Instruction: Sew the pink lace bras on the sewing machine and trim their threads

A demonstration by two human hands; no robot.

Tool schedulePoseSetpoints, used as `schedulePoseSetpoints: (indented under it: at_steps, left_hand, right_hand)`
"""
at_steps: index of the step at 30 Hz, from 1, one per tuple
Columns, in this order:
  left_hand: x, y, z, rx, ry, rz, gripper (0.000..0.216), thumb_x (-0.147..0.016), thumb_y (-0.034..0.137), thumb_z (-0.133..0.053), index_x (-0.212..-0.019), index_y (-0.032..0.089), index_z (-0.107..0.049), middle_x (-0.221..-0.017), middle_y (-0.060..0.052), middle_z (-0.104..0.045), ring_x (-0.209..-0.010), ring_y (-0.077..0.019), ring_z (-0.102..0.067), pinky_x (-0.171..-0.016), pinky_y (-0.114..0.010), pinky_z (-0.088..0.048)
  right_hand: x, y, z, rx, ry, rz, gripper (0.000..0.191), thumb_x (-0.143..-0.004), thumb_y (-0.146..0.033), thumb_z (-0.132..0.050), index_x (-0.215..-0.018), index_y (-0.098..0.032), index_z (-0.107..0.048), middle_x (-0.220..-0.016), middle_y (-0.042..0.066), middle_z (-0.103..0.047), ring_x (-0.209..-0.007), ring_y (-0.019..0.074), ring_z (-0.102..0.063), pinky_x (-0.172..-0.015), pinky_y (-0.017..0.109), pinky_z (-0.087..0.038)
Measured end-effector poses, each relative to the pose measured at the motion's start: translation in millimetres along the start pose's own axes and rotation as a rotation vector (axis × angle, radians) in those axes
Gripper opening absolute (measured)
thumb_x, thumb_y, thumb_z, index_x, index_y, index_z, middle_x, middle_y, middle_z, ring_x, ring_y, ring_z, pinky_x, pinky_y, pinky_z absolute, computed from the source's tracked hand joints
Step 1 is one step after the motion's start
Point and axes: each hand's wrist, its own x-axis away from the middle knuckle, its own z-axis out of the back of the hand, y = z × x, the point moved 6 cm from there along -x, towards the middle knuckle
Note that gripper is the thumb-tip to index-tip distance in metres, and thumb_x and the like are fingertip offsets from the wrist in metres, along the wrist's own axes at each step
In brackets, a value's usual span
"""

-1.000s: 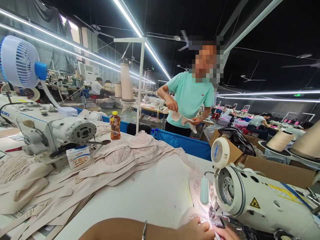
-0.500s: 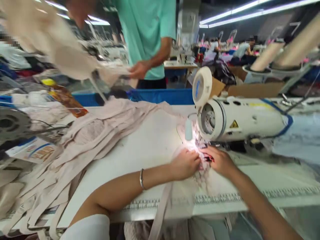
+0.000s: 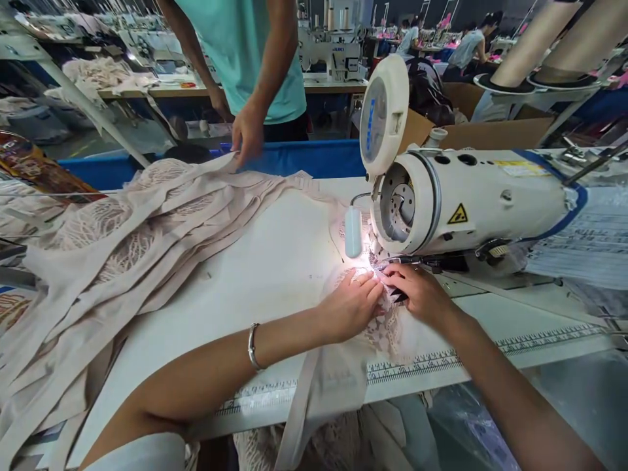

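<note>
My left hand point(image 3: 350, 304) is at the sewing machine's needle area, its curled fingers holding a piece of pale pink lace fabric point(image 3: 385, 333) against the table. Close on its right, my right hand point(image 3: 417, 291) is closed round small dark thread snips point(image 3: 398, 296), mostly hidden under the fingers. Its fingertips also touch the lace by the presser foot. The white sewing machine point(image 3: 471, 196) has its round end cover point(image 3: 385, 114) swung open. A bright lamp glares on the fabric at the needle. A plain pale strap point(image 3: 299, 409) hangs from the piece over the table's front edge.
A heap of pale pink lace garments point(image 3: 147, 222) covers the table's left side. Opposite, a co-worker in a turquoise shirt has a hand point(image 3: 249, 131) on it. A printed ruler strip point(image 3: 412, 368) runs along the front edge. Thread cones point(image 3: 537, 46) stand back right; a bottle point(image 3: 39, 167) lies left.
The co-worker has lowered the raised pale fabric onto the heap, and the hand is now at its top. My view has shifted, while both my hands stay at the needle.
</note>
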Motion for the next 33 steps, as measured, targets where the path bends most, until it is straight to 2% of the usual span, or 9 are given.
schedulePoseSetpoints:
  at_steps: [2, 5, 13, 17, 26, 30, 33]
  left_hand:
    - [0, -2, 1, 0.018, -0.005, -0.020, 0.036, -0.104, 0.036, -0.044, -0.124, 0.008, -0.055, -0.115, -0.015, -0.062, -0.110, -0.0294, -0.055, -0.097, -0.047, -0.046]
    - [0, -4, 2, 0.027, -0.033, -0.051, 0.035, -0.104, 0.037, -0.042, -0.119, 0.010, -0.059, -0.111, -0.014, -0.062, -0.109, -0.0290, -0.055, -0.094, -0.045, -0.046]
    - [-3, -18, 11, 0.108, -0.016, -0.075, 0.034, -0.106, 0.031, -0.039, -0.095, 0.012, -0.065, -0.097, -0.010, -0.063, -0.093, -0.0226, -0.055, -0.087, -0.037, -0.045]
    - [-5, -26, 14, 0.137, 0.001, -0.084, 0.036, -0.106, 0.031, -0.038, -0.092, 0.012, -0.065, -0.093, -0.010, -0.062, -0.089, -0.0208, -0.056, -0.084, -0.035, -0.044]
    - [-5, -34, 12, 0.066, 0.038, -0.115, 0.040, -0.108, 0.023, -0.028, -0.093, 0.014, -0.064, -0.094, -0.010, -0.064, -0.089, -0.0198, -0.057, -0.086, -0.036, -0.043]
    - [-4, -36, 11, 0.024, 0.062, -0.123, 0.039, -0.108, 0.022, -0.029, -0.087, 0.014, -0.062, -0.083, -0.007, -0.062, -0.078, -0.0176, -0.055, -0.075, -0.033, -0.040]
    - [-3, -37, 15, -0.035, 0.106, -0.108, 0.035, -0.107, 0.024, -0.034, -0.089, 0.014, -0.063, -0.083, -0.007, -0.062, -0.074, -0.0172, -0.054, -0.067, -0.032, -0.035]
  right_hand:
    - [-1, -4, 3, -0.022, 0.017, 0.071, 0.033, -0.086, -0.002, -0.043, -0.094, -0.019, -0.071, -0.110, 0.008, -0.073, -0.099, 0.0204, -0.065, -0.081, 0.033, -0.054]
    - [-1, -8, 7, -0.035, 0.058, 0.131, 0.038, -0.086, 0.001, -0.039, -0.095, -0.019, -0.070, -0.103, 0.006, -0.075, -0.100, 0.0201, -0.065, -0.081, 0.034, -0.053]
    - [-2, -7, 7, -0.007, 0.085, 0.105, 0.044, -0.085, 0.004, -0.039, -0.104, -0.020, -0.071, -0.106, 0.003, -0.077, -0.100, 0.0196, -0.067, -0.079, 0.033, -0.051]
    - [-2, -9, 8, -0.016, 0.120, 0.125, 0.040, -0.085, 0.003, -0.045, -0.107, -0.020, -0.070, -0.108, 0.003, -0.077, -0.101, 0.0208, -0.067, -0.080, 0.034, -0.052]
    - [-1, -11, 11, -0.010, 0.131, 0.140, 0.046, -0.079, 0.007, -0.042, -0.103, -0.019, -0.073, -0.106, 0.003, -0.077, -0.100, 0.0212, -0.067, -0.079, 0.035, -0.056]
    - [-2, -9, 8, -0.031, 0.091, 0.105, 0.054, -0.078, 0.006, -0.040, -0.112, -0.021, -0.073, -0.109, 0.003, -0.077, -0.101, 0.0210, -0.067, -0.082, 0.037, -0.057]
    - [-2, -9, 8, -0.048, 0.095, 0.100, 0.061, -0.075, 0.008, -0.038, -0.117, -0.022, -0.072, -0.111, 0.003, -0.076, -0.102, 0.0216, -0.067, -0.079, 0.037, -0.058]
